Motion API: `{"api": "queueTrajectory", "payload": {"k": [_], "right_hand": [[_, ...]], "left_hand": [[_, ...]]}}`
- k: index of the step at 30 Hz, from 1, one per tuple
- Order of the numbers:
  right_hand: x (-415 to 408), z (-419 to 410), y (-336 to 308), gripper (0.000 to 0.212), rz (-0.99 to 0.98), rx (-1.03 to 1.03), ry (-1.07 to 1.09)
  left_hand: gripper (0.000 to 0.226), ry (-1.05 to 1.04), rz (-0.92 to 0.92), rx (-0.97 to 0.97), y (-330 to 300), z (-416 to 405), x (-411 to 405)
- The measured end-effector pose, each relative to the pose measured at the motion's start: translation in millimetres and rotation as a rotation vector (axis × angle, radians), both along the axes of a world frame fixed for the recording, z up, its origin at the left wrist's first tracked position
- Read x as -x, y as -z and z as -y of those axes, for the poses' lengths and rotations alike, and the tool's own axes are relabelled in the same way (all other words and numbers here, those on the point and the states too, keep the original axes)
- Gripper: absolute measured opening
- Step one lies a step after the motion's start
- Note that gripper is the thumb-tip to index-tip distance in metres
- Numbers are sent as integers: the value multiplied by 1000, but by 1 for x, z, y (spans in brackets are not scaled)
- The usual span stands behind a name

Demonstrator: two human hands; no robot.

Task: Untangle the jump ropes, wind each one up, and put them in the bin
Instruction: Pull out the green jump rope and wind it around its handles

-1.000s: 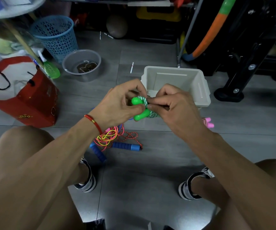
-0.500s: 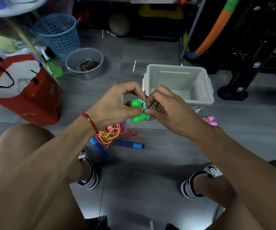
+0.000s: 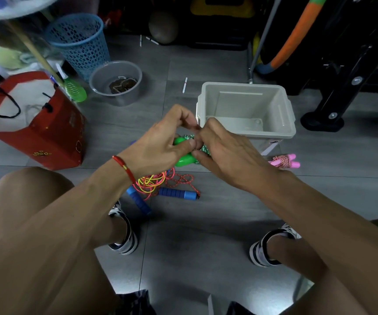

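Jump ropes lie about the grey floor: a tangle of neon cords [image 3: 152, 181] with blue handles [image 3: 177, 193] sits between the person's feet, and a wound pink rope [image 3: 283, 161] rests beside the grey bin [image 3: 247, 133]. A red bag [image 3: 35, 128], blue basket [image 3: 78, 42] and clear bowl [image 3: 115, 81] stand off to the left. Both hands meet above the tangle, left hand [image 3: 160, 144] and right hand [image 3: 226, 151] pinching a green-handled rope [image 3: 184, 159], its green-and-white cord wound in a tight bundle and mostly hidden by fingers.
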State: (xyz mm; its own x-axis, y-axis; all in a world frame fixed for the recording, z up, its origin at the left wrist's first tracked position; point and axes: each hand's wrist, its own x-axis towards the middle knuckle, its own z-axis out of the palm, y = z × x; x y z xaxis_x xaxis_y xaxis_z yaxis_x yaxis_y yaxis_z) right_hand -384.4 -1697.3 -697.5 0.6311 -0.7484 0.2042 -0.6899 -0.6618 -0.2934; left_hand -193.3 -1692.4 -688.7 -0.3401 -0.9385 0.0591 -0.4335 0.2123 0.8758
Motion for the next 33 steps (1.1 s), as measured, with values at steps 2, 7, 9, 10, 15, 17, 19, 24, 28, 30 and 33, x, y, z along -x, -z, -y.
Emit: {"api": "queueTrajectory", "payload": {"k": [2, 7, 9, 10, 15, 17, 19, 24, 28, 30, 33], "right_hand": [[1, 0, 2, 22, 2, -3, -26], [4, 9, -1, 15, 47, -100, -71], [6, 12, -2, 15, 60, -124, -65], [6, 12, -2, 13, 76, -129, -60], [5, 6, -1, 10, 154, -49, 22], [0, 3, 3, 9, 89, 38, 70], [-7, -1, 7, 7, 50, 125, 107], [-12, 2, 14, 12, -5, 168, 96], [-14, 7, 18, 12, 17, 119, 83], [-17, 6, 18, 10, 10, 114, 119], [-21, 4, 19, 12, -35, 136, 152]], "left_hand": [[34, 64, 108, 53, -1, 0, -1], [56, 212, 290, 144, -9, -1, 2], [50, 212, 311, 142, -8, -1, 4], [46, 204, 313, 145, -7, -1, 4], [27, 24, 251, 87, -4, 2, 7], [24, -77, 205, 48, 0, 3, 10], [22, -161, 208, 49, 3, 5, 12], [25, -243, 226, 72, 5, 5, 12], [29, -201, 281, 84, 6, -2, 15], [28, -186, 291, 92, 5, -4, 17], [25, -176, 270, 102, 3, -2, 19]]}}
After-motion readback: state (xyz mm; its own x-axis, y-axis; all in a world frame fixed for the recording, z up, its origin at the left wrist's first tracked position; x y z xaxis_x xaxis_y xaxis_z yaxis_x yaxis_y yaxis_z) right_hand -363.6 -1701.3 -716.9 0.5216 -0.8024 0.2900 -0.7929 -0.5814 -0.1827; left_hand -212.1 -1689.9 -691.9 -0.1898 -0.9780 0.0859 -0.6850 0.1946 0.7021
